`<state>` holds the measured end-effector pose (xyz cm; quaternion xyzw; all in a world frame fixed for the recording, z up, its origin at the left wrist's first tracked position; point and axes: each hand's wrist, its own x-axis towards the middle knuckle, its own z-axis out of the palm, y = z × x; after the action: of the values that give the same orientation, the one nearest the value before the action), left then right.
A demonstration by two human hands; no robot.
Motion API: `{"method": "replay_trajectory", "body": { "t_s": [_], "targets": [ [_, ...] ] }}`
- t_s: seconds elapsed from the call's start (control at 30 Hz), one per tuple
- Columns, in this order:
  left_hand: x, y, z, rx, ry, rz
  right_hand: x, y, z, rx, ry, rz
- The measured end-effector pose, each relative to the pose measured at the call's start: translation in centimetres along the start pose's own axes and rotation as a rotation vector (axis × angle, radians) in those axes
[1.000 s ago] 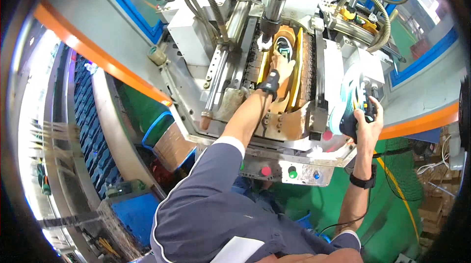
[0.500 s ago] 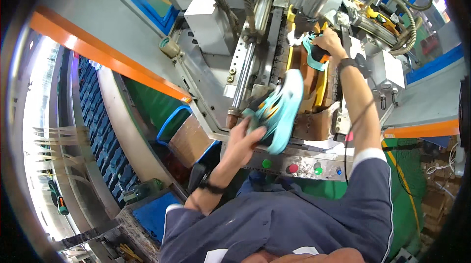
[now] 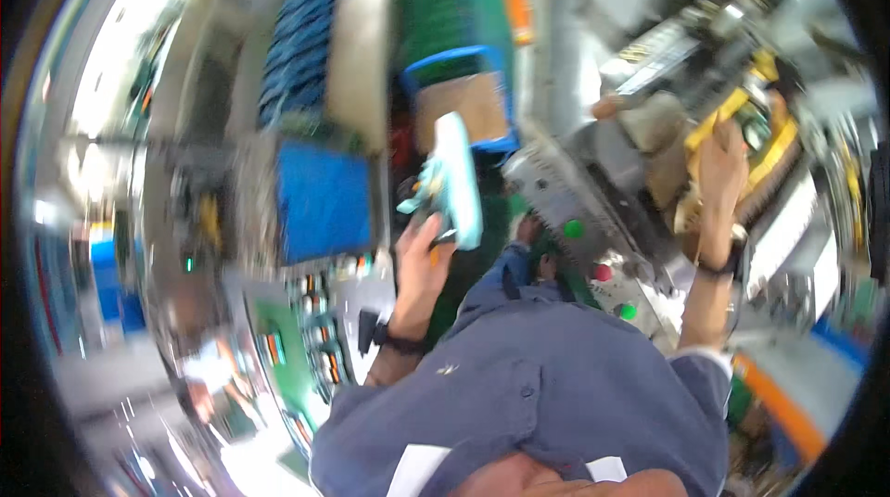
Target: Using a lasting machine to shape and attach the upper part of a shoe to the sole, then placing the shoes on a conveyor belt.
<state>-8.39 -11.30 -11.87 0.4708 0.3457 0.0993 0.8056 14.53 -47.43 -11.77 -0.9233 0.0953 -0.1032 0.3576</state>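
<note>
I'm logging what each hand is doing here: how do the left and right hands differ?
The left hand is low and near the body, gripping a light blue shoe; the right hand is stretched out to the yellow part of the machine, and blur hides what it grips. The left hand is clear of the machine; the right rests on it. Both wear a dark wristband.

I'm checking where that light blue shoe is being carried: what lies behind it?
Behind the light blue shoe in the left hand shows a blue-rimmed bin with a brown panel. The shoe covers the bin's lower part, and motion blur hides its contents.
</note>
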Motion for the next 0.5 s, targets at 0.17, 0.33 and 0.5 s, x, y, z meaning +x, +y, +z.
{"method": "replay_trajectory", "body": {
  "t_s": [0.17, 0.33, 0.5],
  "targets": [
    [-4.0, -3.0, -1.5, -0.141, -0.023, -0.068, -14.3, 1.7, 12.3, 0.103, -0.192, -0.588],
    [-7.6, -5.4, -6.3, -0.185, 0.184, -0.091, -17.7, 8.0, 20.0, -0.060, -0.382, -0.666],
    [-11.3, -5.9, -12.1, -0.289, 0.384, -0.044, -17.1, 8.1, 20.9, 0.012, -0.334, -0.672]
  ]
}}
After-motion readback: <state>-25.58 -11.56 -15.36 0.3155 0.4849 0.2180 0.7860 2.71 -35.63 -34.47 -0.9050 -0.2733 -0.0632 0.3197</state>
